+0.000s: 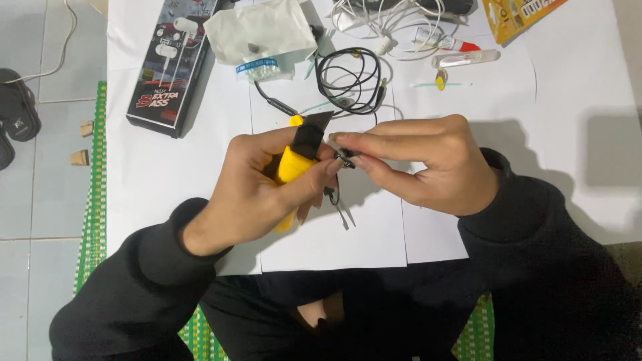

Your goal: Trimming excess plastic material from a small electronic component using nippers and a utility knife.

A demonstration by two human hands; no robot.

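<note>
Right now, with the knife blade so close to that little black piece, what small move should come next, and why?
Probably a short, light stroke away from the fingertips: the left hand holds the yellow utility knife, blade out, beside the small black part pinched in the right hand.

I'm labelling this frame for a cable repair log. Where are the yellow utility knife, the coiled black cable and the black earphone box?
yellow utility knife (pixel 291 166), head view, on its yellow handle.
coiled black cable (pixel 350 81), head view, on the loop's strands.
black earphone box (pixel 170 63), head view, on its top face.
</note>
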